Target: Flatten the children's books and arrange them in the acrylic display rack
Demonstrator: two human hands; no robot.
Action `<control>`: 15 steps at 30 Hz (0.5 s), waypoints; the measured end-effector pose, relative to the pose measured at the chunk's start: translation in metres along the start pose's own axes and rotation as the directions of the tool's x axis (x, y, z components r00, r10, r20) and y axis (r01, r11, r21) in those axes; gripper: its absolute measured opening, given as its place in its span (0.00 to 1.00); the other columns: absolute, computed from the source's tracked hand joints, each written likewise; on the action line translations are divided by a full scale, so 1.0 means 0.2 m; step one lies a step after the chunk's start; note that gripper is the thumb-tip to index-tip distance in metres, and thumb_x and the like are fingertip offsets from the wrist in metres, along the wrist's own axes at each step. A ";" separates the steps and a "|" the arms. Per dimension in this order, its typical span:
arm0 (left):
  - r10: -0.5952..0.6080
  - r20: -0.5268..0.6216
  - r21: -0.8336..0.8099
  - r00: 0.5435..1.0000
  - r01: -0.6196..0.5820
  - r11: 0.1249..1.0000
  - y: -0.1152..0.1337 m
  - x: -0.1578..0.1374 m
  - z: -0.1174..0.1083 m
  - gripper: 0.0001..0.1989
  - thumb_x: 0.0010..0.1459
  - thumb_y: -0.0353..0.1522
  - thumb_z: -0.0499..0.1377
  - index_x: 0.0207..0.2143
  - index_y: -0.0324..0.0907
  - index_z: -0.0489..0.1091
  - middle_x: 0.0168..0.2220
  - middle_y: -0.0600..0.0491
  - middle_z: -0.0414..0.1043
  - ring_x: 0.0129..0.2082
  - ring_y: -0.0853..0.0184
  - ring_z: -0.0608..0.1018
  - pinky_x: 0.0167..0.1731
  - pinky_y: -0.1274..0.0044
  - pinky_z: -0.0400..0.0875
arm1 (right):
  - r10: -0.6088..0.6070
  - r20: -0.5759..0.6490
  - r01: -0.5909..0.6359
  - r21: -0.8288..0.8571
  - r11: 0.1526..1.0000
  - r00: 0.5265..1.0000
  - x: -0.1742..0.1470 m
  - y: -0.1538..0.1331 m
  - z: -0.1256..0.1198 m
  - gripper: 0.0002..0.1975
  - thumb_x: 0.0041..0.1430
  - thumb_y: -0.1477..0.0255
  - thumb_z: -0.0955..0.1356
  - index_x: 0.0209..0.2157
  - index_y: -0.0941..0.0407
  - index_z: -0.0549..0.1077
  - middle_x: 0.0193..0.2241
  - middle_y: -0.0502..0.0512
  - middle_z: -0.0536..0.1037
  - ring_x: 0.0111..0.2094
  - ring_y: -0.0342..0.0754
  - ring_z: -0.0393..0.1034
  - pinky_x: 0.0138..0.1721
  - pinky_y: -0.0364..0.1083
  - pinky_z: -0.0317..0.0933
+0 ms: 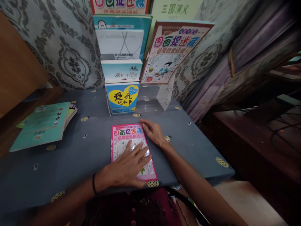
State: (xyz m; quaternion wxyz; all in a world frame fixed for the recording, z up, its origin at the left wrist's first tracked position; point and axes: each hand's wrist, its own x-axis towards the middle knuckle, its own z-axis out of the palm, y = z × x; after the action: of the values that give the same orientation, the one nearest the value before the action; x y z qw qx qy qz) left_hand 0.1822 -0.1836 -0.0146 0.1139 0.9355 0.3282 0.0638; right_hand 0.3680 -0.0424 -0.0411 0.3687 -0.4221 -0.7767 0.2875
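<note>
A pink picture book [118, 147] lies flat near the front of the table. My left hand [129, 163] rests on its cover, palm down with the fingers spread, hiding much of the lower picture. At the upper right corner of the same book is my right hand [154, 131], its fingers bent and drawn together at the edge. The fingertips there are small, but they seem to grip that corner. The book looks closed.
Behind stands a clear book rack [164, 97] holding several books, among them a blue and yellow book [123, 98] and a brown-bordered picture book [175, 51]. Teal books [44, 124] are stacked at the left. The patterned tablecloth [94, 160] ends at the right edge, beside dark furniture [249, 138].
</note>
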 end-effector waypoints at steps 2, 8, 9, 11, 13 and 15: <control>0.001 -0.001 0.009 1.000 -0.001 1.000 -0.01 0.01 0.00 0.41 0.63 0.56 0.52 0.69 0.41 0.51 0.70 0.37 0.53 0.72 0.43 0.50 0.67 0.46 0.39 | 0.008 0.003 -0.008 0.036 0.999 1.000 0.00 0.00 0.00 0.17 0.68 0.65 0.62 0.52 0.51 0.76 0.47 0.55 0.83 0.47 0.53 0.78 0.51 0.55 0.71; -0.021 0.014 0.031 1.000 0.021 0.999 -0.07 0.04 -0.02 0.39 0.62 0.51 0.57 0.69 0.41 0.54 0.70 0.37 0.54 0.71 0.42 0.52 0.67 0.44 0.39 | -0.009 0.040 0.007 0.058 0.998 0.999 0.00 -0.01 0.00 0.18 0.68 0.62 0.61 0.52 0.52 0.76 0.50 0.55 0.82 0.51 0.54 0.76 0.54 0.55 0.69; -0.022 0.017 0.030 1.000 0.022 0.999 -0.07 0.05 -0.03 0.39 0.62 0.50 0.58 0.68 0.41 0.54 0.70 0.37 0.54 0.71 0.42 0.53 0.66 0.44 0.40 | -0.012 0.045 0.010 0.061 0.998 0.999 0.00 -0.01 -0.01 0.19 0.69 0.62 0.61 0.53 0.52 0.76 0.50 0.55 0.81 0.52 0.54 0.76 0.55 0.55 0.69; -0.024 0.017 0.025 1.000 0.023 0.999 -0.08 0.06 -0.03 0.39 0.62 0.49 0.59 0.68 0.41 0.54 0.70 0.37 0.54 0.71 0.42 0.53 0.66 0.44 0.40 | -0.015 0.051 0.011 0.065 0.998 0.999 0.00 -0.01 -0.01 0.19 0.69 0.62 0.61 0.53 0.51 0.76 0.51 0.55 0.81 0.52 0.54 0.75 0.55 0.55 0.68; -0.022 0.015 0.016 1.000 0.022 1.000 -0.09 0.06 -0.04 0.39 0.62 0.49 0.59 0.69 0.42 0.54 0.70 0.37 0.54 0.71 0.43 0.53 0.67 0.44 0.39 | -0.015 0.051 0.012 0.069 0.998 0.999 0.01 -0.01 0.00 0.19 0.69 0.62 0.61 0.53 0.52 0.76 0.51 0.56 0.81 0.52 0.54 0.76 0.55 0.56 0.68; -0.006 0.019 0.005 1.000 0.006 1.000 -0.09 0.05 -0.04 0.37 0.63 0.48 0.57 0.69 0.43 0.54 0.70 0.40 0.54 0.71 0.46 0.54 0.67 0.45 0.37 | -0.021 0.053 0.017 0.071 0.997 0.998 0.01 0.00 0.00 0.19 0.69 0.62 0.60 0.53 0.53 0.75 0.51 0.57 0.81 0.52 0.55 0.76 0.55 0.56 0.68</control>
State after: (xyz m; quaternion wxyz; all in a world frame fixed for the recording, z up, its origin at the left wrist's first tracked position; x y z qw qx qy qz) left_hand 0.1780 -0.1616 -0.0108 0.1151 0.9353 0.3302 0.0539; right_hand 0.3675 -0.0408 -0.0399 0.3648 -0.3936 -0.7798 0.3224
